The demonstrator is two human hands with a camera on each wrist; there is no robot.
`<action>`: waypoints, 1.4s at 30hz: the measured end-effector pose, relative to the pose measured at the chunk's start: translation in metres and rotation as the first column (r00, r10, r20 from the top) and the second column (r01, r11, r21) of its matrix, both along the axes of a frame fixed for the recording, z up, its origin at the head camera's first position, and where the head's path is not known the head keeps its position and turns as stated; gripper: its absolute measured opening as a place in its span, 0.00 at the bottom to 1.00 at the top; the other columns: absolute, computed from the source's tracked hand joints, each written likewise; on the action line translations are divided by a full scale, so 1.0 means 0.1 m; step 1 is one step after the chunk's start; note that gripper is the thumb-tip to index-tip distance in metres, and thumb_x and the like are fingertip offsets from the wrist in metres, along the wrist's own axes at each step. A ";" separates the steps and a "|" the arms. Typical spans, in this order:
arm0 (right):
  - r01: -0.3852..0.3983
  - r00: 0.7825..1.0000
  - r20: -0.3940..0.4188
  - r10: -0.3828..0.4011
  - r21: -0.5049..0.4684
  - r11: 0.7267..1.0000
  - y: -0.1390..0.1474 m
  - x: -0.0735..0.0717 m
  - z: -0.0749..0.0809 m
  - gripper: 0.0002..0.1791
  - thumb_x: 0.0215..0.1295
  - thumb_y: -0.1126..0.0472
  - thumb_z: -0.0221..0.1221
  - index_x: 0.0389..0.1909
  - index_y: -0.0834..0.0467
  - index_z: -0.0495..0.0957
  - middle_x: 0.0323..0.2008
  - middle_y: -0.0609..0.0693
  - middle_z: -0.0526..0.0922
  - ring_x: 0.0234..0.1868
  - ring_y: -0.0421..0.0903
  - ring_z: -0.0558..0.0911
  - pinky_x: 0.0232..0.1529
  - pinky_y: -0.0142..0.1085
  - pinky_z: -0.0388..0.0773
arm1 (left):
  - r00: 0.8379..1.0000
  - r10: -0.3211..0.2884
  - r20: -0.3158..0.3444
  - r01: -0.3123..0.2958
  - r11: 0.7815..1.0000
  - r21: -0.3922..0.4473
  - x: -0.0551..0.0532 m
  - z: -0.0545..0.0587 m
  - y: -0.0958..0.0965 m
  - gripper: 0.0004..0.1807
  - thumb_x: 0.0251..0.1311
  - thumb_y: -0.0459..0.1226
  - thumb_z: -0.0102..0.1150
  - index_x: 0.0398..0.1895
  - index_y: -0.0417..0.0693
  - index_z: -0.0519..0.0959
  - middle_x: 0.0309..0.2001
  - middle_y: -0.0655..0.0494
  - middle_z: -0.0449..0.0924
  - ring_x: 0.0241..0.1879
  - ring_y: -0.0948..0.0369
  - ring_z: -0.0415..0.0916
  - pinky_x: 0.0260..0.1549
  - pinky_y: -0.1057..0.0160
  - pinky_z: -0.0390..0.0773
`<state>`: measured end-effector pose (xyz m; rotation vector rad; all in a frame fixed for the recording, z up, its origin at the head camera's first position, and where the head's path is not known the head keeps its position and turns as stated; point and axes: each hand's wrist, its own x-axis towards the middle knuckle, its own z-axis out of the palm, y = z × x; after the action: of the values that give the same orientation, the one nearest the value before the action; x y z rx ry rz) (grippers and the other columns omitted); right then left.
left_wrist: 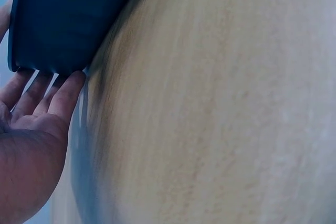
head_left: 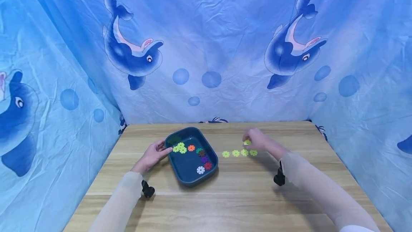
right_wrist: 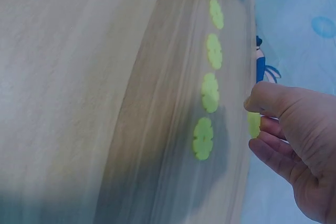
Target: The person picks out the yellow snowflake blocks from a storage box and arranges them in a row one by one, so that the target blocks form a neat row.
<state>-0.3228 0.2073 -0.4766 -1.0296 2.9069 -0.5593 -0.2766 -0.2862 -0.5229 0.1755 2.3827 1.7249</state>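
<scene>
My left hand (head_left: 155, 154) holds the left side of a dark blue plastic tray (head_left: 178, 174), thumb over the rim and fingertips against its outer wall (left_wrist: 52, 24). In the tray lie several yellow-green snowflake discs (head_left: 180, 147), an orange disc (head_left: 191, 148), and green, brown, purple, red and white ones (head_left: 200, 170) towards its right side. Between thumb and fingers, my right hand (head_left: 256, 139) pinches one yellow-green snowflake disc (right_wrist: 254, 125), held just above the table. Directly in front of that hand runs a row of several yellow-green discs (head_left: 236, 153), flat on the wood.
The wood-grain table (head_left: 238, 203) ends at a blue dolphin-print cloth (head_left: 212, 38) at the back and sides. A black wrist camera (head_left: 148, 189) is strapped under the left forearm, another black camera (head_left: 279, 177) under the right.
</scene>
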 end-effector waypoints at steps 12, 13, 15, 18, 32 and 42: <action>0.039 0.999 0.020 -0.039 0.007 0.999 0.19 0.03 -0.13 0.13 0.52 0.69 0.72 0.41 0.64 0.89 0.38 0.55 0.91 0.35 0.47 0.84 0.38 0.38 0.85 | 1.000 0.003 0.016 -0.004 0.998 0.066 -0.01 -0.02 0.02 0.40 0.75 0.42 0.64 0.82 0.37 0.60 0.78 0.32 0.65 0.78 0.39 0.65 0.58 0.72 0.81; 0.041 0.999 0.026 -0.041 0.013 0.999 0.21 0.03 -0.14 0.13 0.52 0.69 0.71 0.41 0.63 0.89 0.37 0.54 0.90 0.35 0.46 0.83 0.38 0.38 0.85 | 1.000 0.002 0.016 -0.003 0.997 0.075 -0.01 -0.02 0.02 0.40 0.75 0.43 0.65 0.82 0.37 0.60 0.78 0.32 0.66 0.78 0.39 0.65 0.57 0.72 0.81; 0.051 0.998 0.023 -0.052 0.028 0.998 0.24 0.03 -0.16 0.13 0.52 0.70 0.71 0.41 0.62 0.90 0.36 0.53 0.90 0.34 0.44 0.81 0.37 0.36 0.84 | 1.000 0.000 0.014 -0.001 0.997 0.076 -0.01 -0.02 0.02 0.40 0.75 0.43 0.65 0.82 0.36 0.60 0.78 0.31 0.65 0.77 0.40 0.66 0.56 0.73 0.81; 0.051 0.998 0.032 -0.052 0.026 0.998 0.28 0.06 -0.17 0.12 0.52 0.70 0.71 0.40 0.62 0.90 0.32 0.52 0.88 0.29 0.40 0.76 0.34 0.34 0.79 | 1.000 0.002 0.016 -0.003 0.997 0.077 -0.01 -0.02 0.02 0.40 0.75 0.42 0.65 0.82 0.36 0.60 0.78 0.31 0.65 0.77 0.40 0.67 0.57 0.72 0.81; 0.054 0.999 -0.001 -0.054 0.013 0.998 0.50 0.14 -0.22 0.12 0.47 0.70 0.69 0.36 0.61 0.90 0.33 0.52 0.89 0.31 0.42 0.79 0.36 0.38 0.82 | 1.000 0.003 0.004 -0.003 0.999 0.045 -0.01 -0.01 0.04 0.38 0.77 0.42 0.63 0.82 0.38 0.60 0.78 0.32 0.65 0.78 0.39 0.65 0.59 0.71 0.81; 0.097 0.995 0.013 -0.097 0.038 0.995 0.57 0.14 -0.25 0.10 0.49 0.67 0.73 0.36 0.59 0.90 0.33 0.50 0.90 0.36 0.44 0.84 0.42 0.44 0.87 | 1.000 0.008 0.010 -0.009 0.999 0.052 -0.03 0.01 0.03 0.38 0.77 0.40 0.62 0.83 0.37 0.59 0.79 0.32 0.64 0.79 0.38 0.63 0.60 0.71 0.81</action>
<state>-0.3092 0.2642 -0.5017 -0.8804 2.9553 -0.5106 -0.2792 -0.2836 -0.5220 0.1648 2.3366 1.7884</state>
